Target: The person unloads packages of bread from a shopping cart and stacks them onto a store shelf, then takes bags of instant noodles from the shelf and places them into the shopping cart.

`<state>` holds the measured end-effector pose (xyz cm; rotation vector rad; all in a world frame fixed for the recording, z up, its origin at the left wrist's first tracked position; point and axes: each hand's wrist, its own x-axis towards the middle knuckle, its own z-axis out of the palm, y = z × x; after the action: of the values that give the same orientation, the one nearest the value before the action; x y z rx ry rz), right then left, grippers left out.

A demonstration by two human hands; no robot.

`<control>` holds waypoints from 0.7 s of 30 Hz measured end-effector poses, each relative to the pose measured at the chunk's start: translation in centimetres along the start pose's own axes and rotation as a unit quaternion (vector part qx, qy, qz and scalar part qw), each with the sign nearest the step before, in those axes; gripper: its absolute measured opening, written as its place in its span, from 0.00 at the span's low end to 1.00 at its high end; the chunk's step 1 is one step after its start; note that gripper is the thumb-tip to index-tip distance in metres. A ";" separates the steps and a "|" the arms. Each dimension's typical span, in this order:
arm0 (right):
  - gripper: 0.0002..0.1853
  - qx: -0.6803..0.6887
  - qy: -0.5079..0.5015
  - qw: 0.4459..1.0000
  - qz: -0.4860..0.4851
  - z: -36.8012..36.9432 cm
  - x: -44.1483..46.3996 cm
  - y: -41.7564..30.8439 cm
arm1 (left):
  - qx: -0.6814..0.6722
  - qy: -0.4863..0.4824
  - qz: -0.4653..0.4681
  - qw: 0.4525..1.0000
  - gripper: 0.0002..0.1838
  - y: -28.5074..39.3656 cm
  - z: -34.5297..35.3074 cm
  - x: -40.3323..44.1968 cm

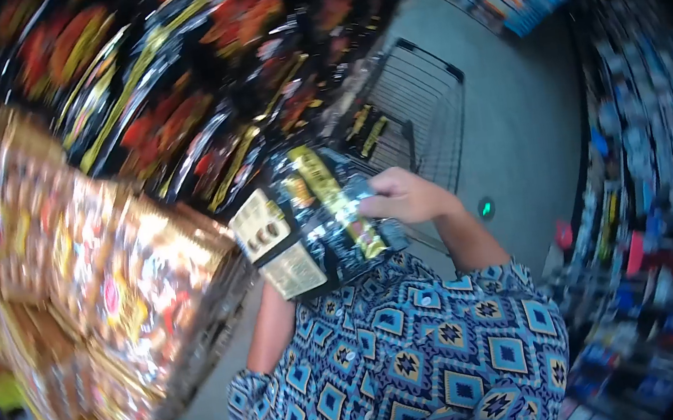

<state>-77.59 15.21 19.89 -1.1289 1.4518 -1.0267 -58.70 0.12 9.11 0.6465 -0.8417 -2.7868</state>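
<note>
A black bag (324, 244) with a yellow stripe and cream printed panels is held tilted in front of my chest. My right hand (405, 194) pinches its right edge between thumb and fingers. My left forearm (271, 325) rises to the bag's lower left side; the left hand is behind the bag, so its fingers are hidden. What the bag contains cannot be read from the blurred print.
A wire shopping cart (433, 108) stands beyond the bag, with black and yellow packages (367, 132) in it. Black bags with red pictures (169, 121) fill the upper left. Shiny gold packages (135, 266) are stacked at left. Stocked shelves (635, 134) run along the right, across a grey floor (516, 106).
</note>
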 end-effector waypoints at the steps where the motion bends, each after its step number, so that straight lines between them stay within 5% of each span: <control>1: 0.16 -0.009 -0.003 1.000 0.011 0.2 0.1 0.6 | 0.009 -0.008 -0.014 1.000 0.28 -0.6 0.1 -0.7; 3: 0.17 0.034 -0.014 0.999 -0.017 0.8 0.0 -0.1 | 0.022 -0.015 -0.035 0.999 0.28 -1.7 -0.5 -3.3; 4: 0.18 0.091 -0.015 0.994 0.061 1.6 0.1 1.9 | 0.027 -0.014 -0.042 0.999 0.28 -2.1 -1.0 -4.9; 7: 0.17 0.130 0.006 0.991 -0.017 2.6 0.2 3.1 | 0.034 0.003 -0.053 0.998 0.28 -2.2 -2.6 -9.3; 12: 0.13 0.371 0.175 0.911 -0.028 2.4 -0.6 3.2 | 0.023 0.042 -0.044 0.998 0.28 -1.3 -1.4 -6.2; 16: 0.11 0.397 0.312 0.860 -0.075 -0.7 -2.5 2.6 | 0.002 0.077 -0.011 0.997 0.27 -0.1 0.8 1.5; 21: 0.13 0.217 0.461 0.859 -0.058 -6.8 -4.3 3.8 | 0.043 0.011 -0.068 0.997 0.26 -0.1 -2.7 1.2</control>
<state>-84.48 20.50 18.06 -0.3635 1.7186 -2.0318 -58.53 -1.41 6.59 0.7744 -0.9517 -2.8695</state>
